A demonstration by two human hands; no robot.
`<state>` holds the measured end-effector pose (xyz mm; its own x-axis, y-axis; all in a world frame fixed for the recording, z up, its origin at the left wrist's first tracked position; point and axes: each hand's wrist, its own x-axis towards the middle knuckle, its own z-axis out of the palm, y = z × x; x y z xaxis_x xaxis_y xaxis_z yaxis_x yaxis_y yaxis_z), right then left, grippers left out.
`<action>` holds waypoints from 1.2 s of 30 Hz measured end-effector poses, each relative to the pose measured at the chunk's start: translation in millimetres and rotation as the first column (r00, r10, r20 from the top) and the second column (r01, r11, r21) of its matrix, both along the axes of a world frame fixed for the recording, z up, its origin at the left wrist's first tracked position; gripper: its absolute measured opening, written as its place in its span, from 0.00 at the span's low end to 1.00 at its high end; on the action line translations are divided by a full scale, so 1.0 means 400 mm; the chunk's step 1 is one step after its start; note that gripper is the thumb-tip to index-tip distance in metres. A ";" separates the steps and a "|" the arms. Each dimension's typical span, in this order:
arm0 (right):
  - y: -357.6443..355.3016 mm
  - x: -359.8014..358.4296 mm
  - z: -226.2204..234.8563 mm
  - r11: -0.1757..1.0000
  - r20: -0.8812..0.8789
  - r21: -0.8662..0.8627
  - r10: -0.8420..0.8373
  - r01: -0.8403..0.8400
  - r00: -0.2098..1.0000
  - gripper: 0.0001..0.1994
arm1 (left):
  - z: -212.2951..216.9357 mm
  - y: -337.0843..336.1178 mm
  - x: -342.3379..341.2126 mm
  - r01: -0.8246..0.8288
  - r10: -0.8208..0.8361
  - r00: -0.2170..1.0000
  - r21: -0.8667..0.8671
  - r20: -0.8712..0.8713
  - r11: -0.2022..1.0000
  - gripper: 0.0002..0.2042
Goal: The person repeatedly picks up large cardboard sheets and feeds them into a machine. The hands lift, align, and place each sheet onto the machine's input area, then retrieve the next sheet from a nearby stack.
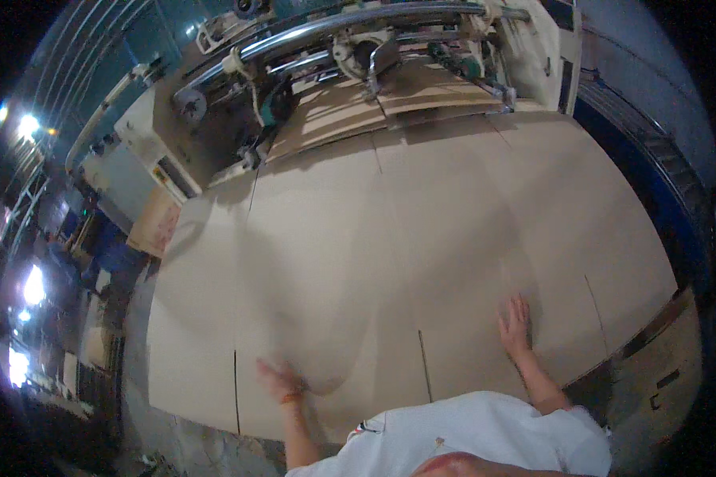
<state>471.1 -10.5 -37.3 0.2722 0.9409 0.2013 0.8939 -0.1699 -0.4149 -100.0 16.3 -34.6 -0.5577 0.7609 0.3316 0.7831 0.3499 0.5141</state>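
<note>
A large flat cardboard sheet spreads out before me, with dark slots cut in along its near and far edges. My left hand, slightly blurred and with an orange band at the wrist, is over its near left part, fingers apart. Farther right, my right hand lies flat on the cardboard, or just above it, with its fingers stretched away from me. Neither hand grips anything. Whether the left palm touches the board I cannot tell.
Across the far side stands a machine with a long metal shaft, wheels and a pale side housing. More cardboard lies beneath its shafts. A blue-sided rail runs at the right. Another cardboard piece is at the near right.
</note>
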 end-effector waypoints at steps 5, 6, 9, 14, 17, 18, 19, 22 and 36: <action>-0.298 0.035 -0.023 0.899 0.196 0.138 -0.435 0.415 0.879 0.26 | -0.074 -0.194 -0.429 -0.609 0.741 0.652 -0.469 0.164 0.640 0.42; -0.283 0.066 -0.119 0.863 0.186 0.238 -0.491 0.446 0.851 0.24 | -0.137 -0.294 -0.553 -0.725 0.749 0.660 -0.301 -0.050 0.619 0.42; -0.328 0.087 -0.059 0.712 0.243 0.030 -0.686 0.701 0.686 0.24 | -0.125 -0.290 -0.559 -0.563 0.637 0.764 -0.590 -0.104 0.579 0.39; -0.346 0.164 -0.076 0.520 0.224 -0.134 -0.814 0.844 0.537 0.24 | -0.056 -0.236 -0.520 -0.691 0.706 0.605 -0.198 0.367 0.695 0.33; -0.318 0.163 -0.091 0.528 0.216 -0.104 -0.815 0.843 0.537 0.24 | -0.012 -0.267 -0.553 -0.711 0.579 0.469 -0.105 0.667 0.696 0.30; -0.307 0.167 -0.091 0.534 0.213 -0.092 -0.814 0.840 0.541 0.24 | -0.017 -0.295 -0.579 -0.735 0.488 0.390 -0.055 0.781 0.676 0.29; -0.294 0.162 -0.096 0.545 0.205 -0.087 -0.809 0.834 0.551 0.23 | -0.022 -0.339 -0.629 -0.766 0.379 0.317 -0.001 0.869 0.643 0.29; -0.308 0.169 -0.096 0.538 0.194 -0.042 -0.822 0.842 0.535 0.23 | -0.046 -0.359 -0.730 -0.794 0.015 0.172 0.130 0.985 0.593 0.27; -0.219 0.120 -0.169 0.694 -0.039 0.269 -0.685 0.668 0.727 0.21 | 0.272 -0.330 -0.704 -0.430 -0.065 0.786 0.619 0.615 0.657 0.17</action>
